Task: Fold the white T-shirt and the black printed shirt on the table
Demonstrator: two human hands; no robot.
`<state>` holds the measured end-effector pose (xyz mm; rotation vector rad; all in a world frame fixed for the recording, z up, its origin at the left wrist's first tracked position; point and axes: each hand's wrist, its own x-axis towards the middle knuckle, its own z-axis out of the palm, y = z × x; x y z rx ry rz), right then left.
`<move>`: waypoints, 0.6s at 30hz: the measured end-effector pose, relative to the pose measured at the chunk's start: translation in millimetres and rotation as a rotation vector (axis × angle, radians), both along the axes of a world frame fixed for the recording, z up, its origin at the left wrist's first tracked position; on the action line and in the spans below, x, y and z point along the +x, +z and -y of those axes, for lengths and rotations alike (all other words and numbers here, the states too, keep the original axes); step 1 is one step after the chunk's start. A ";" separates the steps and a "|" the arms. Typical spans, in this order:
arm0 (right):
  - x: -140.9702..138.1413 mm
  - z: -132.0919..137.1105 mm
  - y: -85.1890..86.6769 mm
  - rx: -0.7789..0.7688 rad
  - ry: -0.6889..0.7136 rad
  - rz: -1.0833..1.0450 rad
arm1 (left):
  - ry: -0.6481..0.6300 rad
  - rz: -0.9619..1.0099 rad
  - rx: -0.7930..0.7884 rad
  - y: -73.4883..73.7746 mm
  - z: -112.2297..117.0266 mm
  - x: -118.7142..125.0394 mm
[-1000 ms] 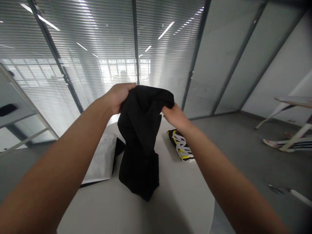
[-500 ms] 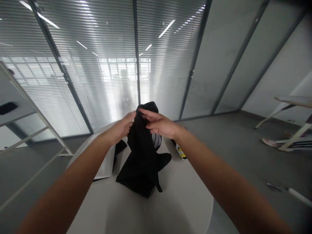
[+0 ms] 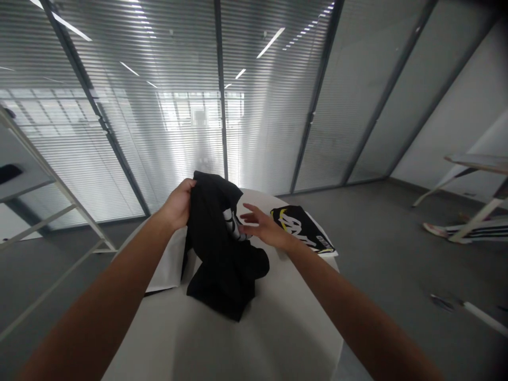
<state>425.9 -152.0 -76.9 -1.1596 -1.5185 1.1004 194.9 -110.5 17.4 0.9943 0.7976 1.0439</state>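
A black garment [image 3: 222, 254] with a white print hangs over the round white table [image 3: 273, 333], its lower part heaped on the tabletop. My left hand [image 3: 178, 203] is closed on the garment's top edge and holds it up. My right hand [image 3: 262, 227] is just to the right of the garment, fingers stretched out and apart, fingertips near the white print, holding nothing.
A folded white garment [image 3: 169, 264] lies left of the black one. A folded black garment with yellow and white print [image 3: 304, 230] lies at the table's far right. A white frame [image 3: 51, 185] stands left; another person's leg and shoe [image 3: 464, 231] show at right.
The garment has come down from chest height onto the table. My right hand has let go of it and opened; my left hand keeps its hold.
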 end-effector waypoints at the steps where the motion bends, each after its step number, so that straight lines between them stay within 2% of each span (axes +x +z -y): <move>1: -0.3 2.6 0.9 -0.023 0.079 0.002 | -0.004 0.028 0.017 3.7 1.7 -0.2; 4: 2.6 8.7 4.1 -0.061 0.282 0.067 | 0.014 0.095 0.111 15.3 5.4 -0.5; 6: 7.5 9.7 0.8 -0.091 0.335 0.110 | 0.018 0.097 0.167 24.5 5.0 0.3; 9: 14.9 4.5 -7.0 -0.126 0.254 0.062 | 0.030 0.089 0.213 39.7 0.9 4.0; 11: 19.0 -2.8 -4.1 -0.113 0.148 -0.005 | 0.037 0.100 0.246 48.8 -2.4 5.2; 14: 24.6 -15.4 23.9 0.000 0.003 -0.140 | 0.080 0.109 0.340 55.9 -5.9 -5.8; 18: 23.4 -23.0 88.8 0.267 -0.079 -0.343 | 0.343 0.050 0.486 47.6 -5.4 -52.7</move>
